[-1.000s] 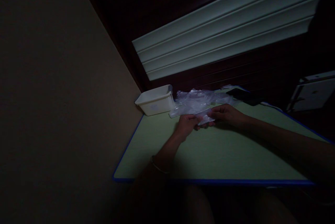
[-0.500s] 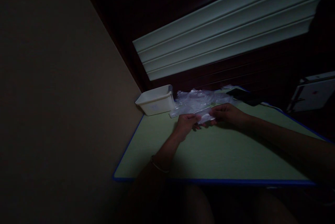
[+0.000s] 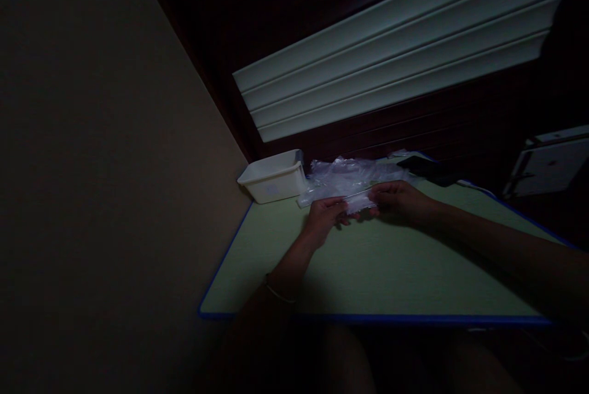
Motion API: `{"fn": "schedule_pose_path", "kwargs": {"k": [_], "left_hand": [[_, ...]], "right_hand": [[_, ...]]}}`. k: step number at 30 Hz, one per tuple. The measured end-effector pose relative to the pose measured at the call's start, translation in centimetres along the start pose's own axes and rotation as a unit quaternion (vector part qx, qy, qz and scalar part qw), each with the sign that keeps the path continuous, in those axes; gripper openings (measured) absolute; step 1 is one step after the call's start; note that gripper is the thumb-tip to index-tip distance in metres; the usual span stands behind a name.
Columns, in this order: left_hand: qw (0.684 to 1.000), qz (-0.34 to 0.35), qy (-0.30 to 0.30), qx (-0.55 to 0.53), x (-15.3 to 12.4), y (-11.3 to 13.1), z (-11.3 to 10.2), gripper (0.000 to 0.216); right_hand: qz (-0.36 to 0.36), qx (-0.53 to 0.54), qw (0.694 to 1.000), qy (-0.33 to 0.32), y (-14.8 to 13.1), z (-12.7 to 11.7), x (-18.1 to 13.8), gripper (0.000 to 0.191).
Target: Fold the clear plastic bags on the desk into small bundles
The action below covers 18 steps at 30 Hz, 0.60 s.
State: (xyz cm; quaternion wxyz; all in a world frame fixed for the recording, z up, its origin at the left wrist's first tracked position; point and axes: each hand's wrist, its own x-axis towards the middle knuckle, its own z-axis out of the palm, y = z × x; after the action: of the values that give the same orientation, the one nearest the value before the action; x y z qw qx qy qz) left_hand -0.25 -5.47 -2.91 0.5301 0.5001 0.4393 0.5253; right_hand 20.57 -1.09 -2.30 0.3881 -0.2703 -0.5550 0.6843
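Note:
The scene is dim. Over the far part of a green table [image 3: 368, 271] both of my hands hold one small clear plastic bag [image 3: 358, 202]. My left hand [image 3: 324, 216] pinches its left end with the fingers closed. My right hand [image 3: 396, 200] grips the right end, fingers curled round it. Just behind the hands lies a heap of clear plastic bags [image 3: 345, 176]. What is inside the held bag cannot be made out.
A white plastic tub [image 3: 273, 180] stands at the table's far left corner, next to the heap. A dark flat object [image 3: 426, 168] lies at the far right. The table has a blue edge [image 3: 391, 319]; a wall is close on the left, a white box [image 3: 547, 164] on the right.
Both hands and the small bag have shifted slightly away from me, toward the heap. The grip looks the same.

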Motion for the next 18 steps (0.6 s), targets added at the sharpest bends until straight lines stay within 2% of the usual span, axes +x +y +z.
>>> {"fn": "schedule_pose_path", "kwargs": {"k": [6, 18], "left_hand": [[1.000, 0.010, -0.015, -0.005, -0.02, -0.05, -0.06, 0.031], [0.999, 0.009, -0.004, 0.045, -0.24, 0.34, -0.23, 0.023]], "right_hand": [[-0.001, 0.023, 0.999, 0.022, 0.58, -0.43, 0.59, 0.026], [-0.017, -0.040, 0.999, 0.020, 0.03, 0.08, 0.18, 0.016]]}}
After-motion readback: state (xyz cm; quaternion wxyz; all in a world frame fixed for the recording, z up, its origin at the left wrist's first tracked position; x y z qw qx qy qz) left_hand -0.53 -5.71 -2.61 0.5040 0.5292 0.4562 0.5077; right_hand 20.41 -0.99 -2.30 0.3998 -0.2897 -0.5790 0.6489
